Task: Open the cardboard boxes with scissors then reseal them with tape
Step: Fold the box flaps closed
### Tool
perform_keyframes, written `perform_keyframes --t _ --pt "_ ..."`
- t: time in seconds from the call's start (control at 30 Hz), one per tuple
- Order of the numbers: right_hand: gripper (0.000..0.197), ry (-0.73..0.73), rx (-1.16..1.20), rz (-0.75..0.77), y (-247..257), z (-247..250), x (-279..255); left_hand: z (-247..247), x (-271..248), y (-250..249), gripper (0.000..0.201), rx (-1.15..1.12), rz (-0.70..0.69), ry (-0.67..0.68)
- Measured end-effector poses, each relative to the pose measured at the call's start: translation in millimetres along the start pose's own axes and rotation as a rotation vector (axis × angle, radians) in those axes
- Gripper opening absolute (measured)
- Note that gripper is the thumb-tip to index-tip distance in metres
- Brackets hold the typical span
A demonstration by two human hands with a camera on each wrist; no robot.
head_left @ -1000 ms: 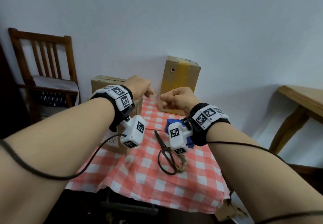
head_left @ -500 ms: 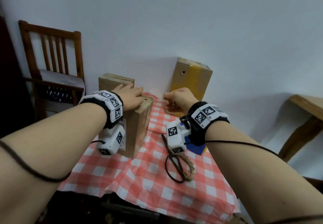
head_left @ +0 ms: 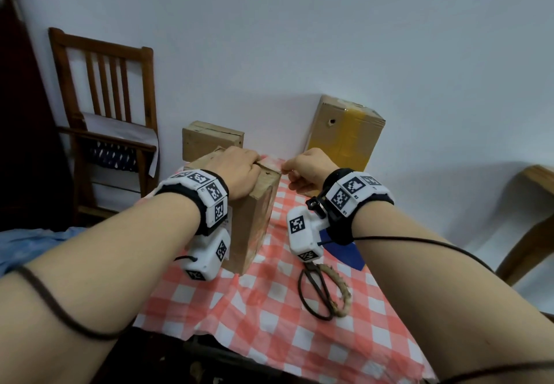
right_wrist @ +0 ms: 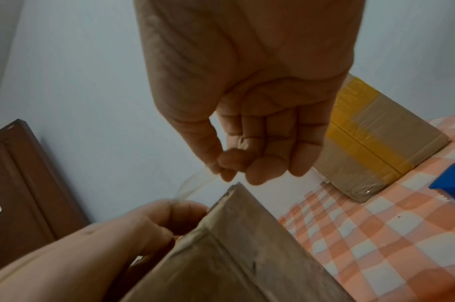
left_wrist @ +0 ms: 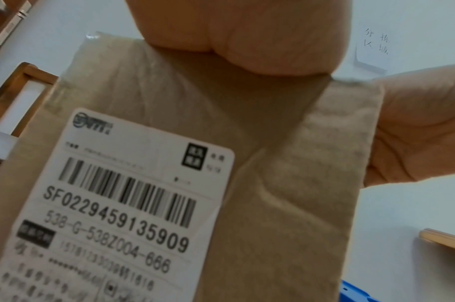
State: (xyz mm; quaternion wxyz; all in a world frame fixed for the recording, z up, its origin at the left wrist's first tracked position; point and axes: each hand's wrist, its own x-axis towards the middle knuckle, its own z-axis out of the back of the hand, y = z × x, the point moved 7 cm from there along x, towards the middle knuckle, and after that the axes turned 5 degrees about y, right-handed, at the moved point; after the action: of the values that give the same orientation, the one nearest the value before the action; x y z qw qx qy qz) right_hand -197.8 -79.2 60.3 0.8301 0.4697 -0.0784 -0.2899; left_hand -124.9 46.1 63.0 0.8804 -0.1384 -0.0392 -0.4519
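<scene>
Head view: left hand (head_left: 236,170) grips the top of the upright cardboard box (head_left: 250,227) near the table's (head_left: 269,317) far left corner. Scissors (head_left: 319,287) lie near the right edge.

Right wrist view: right hand (right_wrist: 249,114) pinches a clear tape strip (right_wrist: 195,185) above the box.

Red-and-white check tablecloth (head_left: 269,317) covers the table; it's also in the right wrist view. Wooden slat-back chair (head_left: 105,108) stands at left by the white wall (head_left: 329,39), w/ dark patterned fabric on the seat. Light wood furniture edge (head_left: 536,203) at far right; handwritten paper note (left_wrist: 373,49) stuck on the wall.
</scene>
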Motion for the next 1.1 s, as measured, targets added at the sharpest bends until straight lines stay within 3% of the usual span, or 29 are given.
perform_keyframes --t 0.33,0.63,0.93,1.1 --pt "0.027 0.028 -0.218 0.069 11 -10 7 -1 3 1 0.038 0.002 0.010 -0.020" --pt "0.025 -0.010 -0.348 0.067 20 -13 7 1 -2 3 0.041 -0.057 0.057 -0.007" --pt "0.031 -0.040 -0.511 0.068 25 -14 8 6 -8 -5 0.010 -0.045 0.041 0.009" --pt "0.030 -0.052 -0.568 0.072 27 -13 7 2 -3 -7 0.022 -0.019 -0.006 0.003"
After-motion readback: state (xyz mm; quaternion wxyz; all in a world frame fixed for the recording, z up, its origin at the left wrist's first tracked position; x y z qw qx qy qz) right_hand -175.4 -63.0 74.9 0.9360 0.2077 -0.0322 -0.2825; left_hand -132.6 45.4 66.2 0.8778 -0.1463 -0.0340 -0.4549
